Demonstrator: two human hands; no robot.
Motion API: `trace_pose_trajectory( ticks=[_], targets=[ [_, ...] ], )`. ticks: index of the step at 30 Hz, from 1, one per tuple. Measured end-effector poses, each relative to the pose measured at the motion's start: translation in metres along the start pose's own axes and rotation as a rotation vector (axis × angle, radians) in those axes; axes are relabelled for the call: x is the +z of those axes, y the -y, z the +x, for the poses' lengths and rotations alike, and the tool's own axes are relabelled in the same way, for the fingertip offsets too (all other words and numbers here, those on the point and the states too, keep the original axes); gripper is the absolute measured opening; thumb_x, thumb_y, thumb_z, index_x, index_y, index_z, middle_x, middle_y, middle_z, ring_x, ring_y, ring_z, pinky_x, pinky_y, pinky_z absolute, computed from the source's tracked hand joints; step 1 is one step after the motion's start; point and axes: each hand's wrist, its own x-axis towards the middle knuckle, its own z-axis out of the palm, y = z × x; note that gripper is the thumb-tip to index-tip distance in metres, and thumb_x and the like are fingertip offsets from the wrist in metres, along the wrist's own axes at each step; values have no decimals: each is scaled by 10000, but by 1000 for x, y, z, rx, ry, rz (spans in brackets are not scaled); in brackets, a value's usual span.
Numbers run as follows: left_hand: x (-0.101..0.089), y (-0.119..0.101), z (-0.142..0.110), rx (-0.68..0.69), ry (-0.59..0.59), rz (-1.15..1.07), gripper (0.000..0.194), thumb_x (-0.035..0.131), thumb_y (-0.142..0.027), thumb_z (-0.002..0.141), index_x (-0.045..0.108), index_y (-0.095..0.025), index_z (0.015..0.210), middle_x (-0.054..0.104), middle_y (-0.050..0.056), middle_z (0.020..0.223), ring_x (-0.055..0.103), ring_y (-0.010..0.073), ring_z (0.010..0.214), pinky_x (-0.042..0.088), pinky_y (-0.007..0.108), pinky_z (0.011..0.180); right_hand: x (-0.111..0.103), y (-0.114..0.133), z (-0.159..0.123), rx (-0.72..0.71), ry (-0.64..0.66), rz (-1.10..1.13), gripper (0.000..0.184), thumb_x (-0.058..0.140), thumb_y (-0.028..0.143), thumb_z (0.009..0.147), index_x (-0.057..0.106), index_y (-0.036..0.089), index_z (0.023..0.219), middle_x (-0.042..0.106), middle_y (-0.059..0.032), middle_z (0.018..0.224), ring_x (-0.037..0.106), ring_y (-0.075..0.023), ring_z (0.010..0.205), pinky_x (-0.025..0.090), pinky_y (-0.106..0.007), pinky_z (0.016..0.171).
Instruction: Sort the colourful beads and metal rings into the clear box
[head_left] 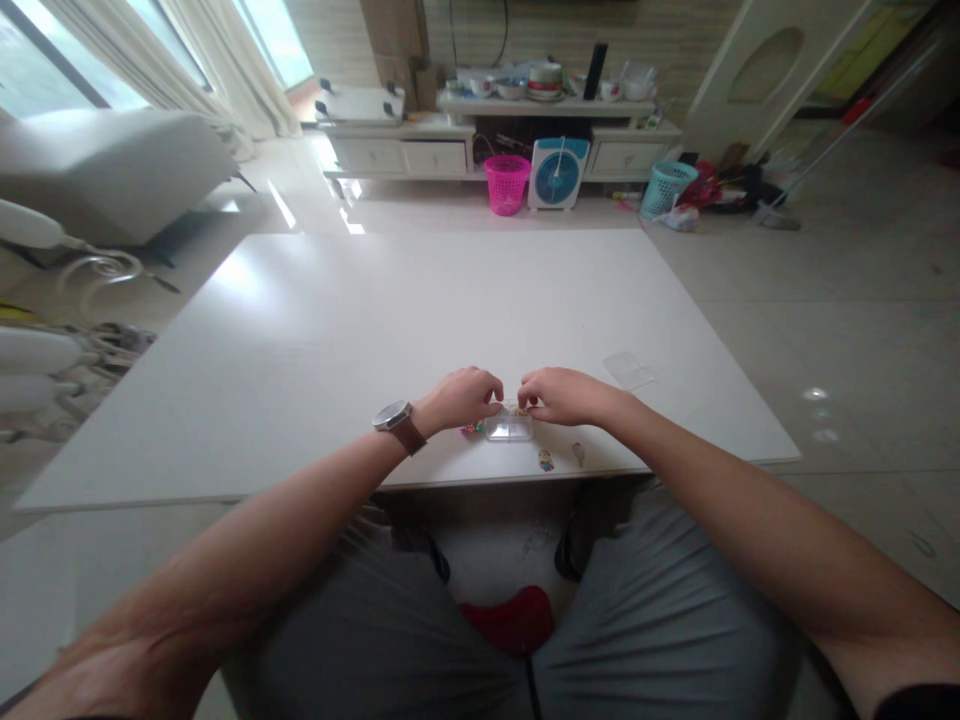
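A small clear plastic box (510, 430) with compartments lies near the table's front edge. My left hand (471, 393) curls at its far left corner, thumb and fingers bent against it. Over the far right compartment, my right hand (559, 395) has its fingertips drawn together; what they pinch is too small to make out. Tiny gold-coloured pieces (517, 410) show in the far part of the box. Small colourful pieces (471, 429) lie left of the box, partly under my left hand. A small yellow-and-blue cartoon figure (545, 460) and a pale drop-shaped piece (578, 454) rest to the right.
A clear flat plastic lid (630, 370) lies beyond my right wrist on the white table (360, 320). Across the floor stand a pink basket (507, 185), a blue fan (558, 175) and a low cabinet (435, 157). White chairs (37, 350) are at the left.
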Motion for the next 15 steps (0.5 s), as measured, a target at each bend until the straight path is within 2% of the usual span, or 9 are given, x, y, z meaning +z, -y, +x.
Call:
trace_pose_trajectory(
  ticks=[9, 15],
  targets=[
    [5, -7, -2, -61, 32, -10, 165, 574, -200, 759, 739, -206, 768, 698, 22, 696, 573, 116, 547, 381, 225, 551, -2, 0, 0, 14, -25, -3, 165, 583, 238, 851, 745, 208, 872, 707, -42, 913, 605, -164, 802, 359, -260, 664],
    [5, -5, 0, -67, -4, 11, 154, 577, -217, 753, 731, -208, 769, 692, 22, 694, 572, 133, 570, 372, 242, 563, -2, 1, 0, 18, -26, -7, 168, 574, 238, 850, 739, 208, 862, 706, -40, 915, 598, -160, 796, 351, -260, 663]
  ],
)
